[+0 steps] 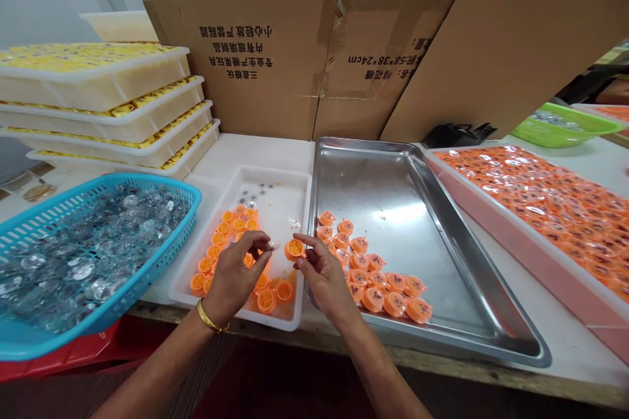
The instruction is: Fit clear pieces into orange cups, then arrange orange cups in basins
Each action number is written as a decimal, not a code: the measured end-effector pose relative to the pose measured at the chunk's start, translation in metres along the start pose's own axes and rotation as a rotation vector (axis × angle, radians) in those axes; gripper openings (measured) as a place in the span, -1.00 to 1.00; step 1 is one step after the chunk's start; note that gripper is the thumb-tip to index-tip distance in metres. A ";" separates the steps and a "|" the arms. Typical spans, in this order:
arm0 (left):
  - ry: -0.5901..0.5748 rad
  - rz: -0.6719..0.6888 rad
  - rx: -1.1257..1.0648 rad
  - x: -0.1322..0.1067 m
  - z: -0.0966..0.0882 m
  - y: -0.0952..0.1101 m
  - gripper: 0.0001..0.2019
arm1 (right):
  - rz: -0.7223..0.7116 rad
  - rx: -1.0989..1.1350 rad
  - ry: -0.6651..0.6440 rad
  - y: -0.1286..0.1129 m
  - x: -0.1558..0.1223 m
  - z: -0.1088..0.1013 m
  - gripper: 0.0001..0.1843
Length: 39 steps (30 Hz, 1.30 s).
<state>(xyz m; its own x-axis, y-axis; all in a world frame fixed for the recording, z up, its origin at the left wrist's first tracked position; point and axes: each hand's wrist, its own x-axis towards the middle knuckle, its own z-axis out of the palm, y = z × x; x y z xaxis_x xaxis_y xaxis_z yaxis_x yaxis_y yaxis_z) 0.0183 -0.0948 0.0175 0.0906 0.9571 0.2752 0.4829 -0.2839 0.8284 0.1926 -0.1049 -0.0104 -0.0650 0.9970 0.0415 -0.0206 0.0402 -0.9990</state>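
My right hand (323, 276) pinches a small orange plastic cup (295, 249) by its side, its opening with yellow-orange filling turned toward me. Close to its left, my left hand (236, 270) has thumb and forefinger together on a small clear plastic lid (273, 245), which is hard to make out. Both hands are above a white plastic tray (303, 209) with several open orange cups (266, 301) and a few small grey pieces (253, 197). To the right, a steel tray (432, 222) bears several orange cups with printed clear covers (373, 299).
At left stands a blue basket (162, 178) of clear plastic pieces, before stacked white trays (147, 88) of yellow items. Cardboard boxes (275, 105) wall off the back. A pale tray (521, 249) full of orange items and a green basket (590, 121) are at right.
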 end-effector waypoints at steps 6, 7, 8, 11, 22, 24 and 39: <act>-0.002 -0.148 -0.189 0.002 0.004 0.003 -0.91 | 0.009 0.019 -0.018 0.004 0.001 0.000 -0.62; -0.003 -0.240 -0.309 0.003 0.005 0.003 -0.88 | 0.009 0.021 -0.021 0.004 0.001 0.000 -0.62; -0.009 -0.336 -0.444 0.004 0.006 0.004 -0.85 | 0.008 0.020 -0.024 0.004 0.001 0.001 -0.62; -0.037 -0.588 -0.830 0.008 0.006 0.004 -0.81 | 0.014 0.009 -0.027 0.003 0.002 0.004 -0.62; 0.001 -0.844 -1.204 0.011 0.001 -0.001 -0.81 | 0.009 -0.007 -0.048 0.003 0.004 0.007 -0.61; -0.042 -0.800 -1.202 0.010 0.000 -0.003 -0.80 | -0.003 -0.015 -0.060 0.004 0.004 0.007 -0.61; -0.159 -0.530 -0.961 0.009 0.002 -0.010 -0.72 | -0.039 -0.045 -0.089 0.004 0.005 0.010 -0.60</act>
<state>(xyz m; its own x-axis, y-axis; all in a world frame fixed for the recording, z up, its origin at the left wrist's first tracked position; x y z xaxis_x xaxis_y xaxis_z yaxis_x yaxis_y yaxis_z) 0.0164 -0.0832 0.0106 0.2162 0.9478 -0.2346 -0.3771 0.3027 0.8753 0.1824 -0.1001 -0.0137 -0.1536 0.9849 0.0796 0.0201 0.0836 -0.9963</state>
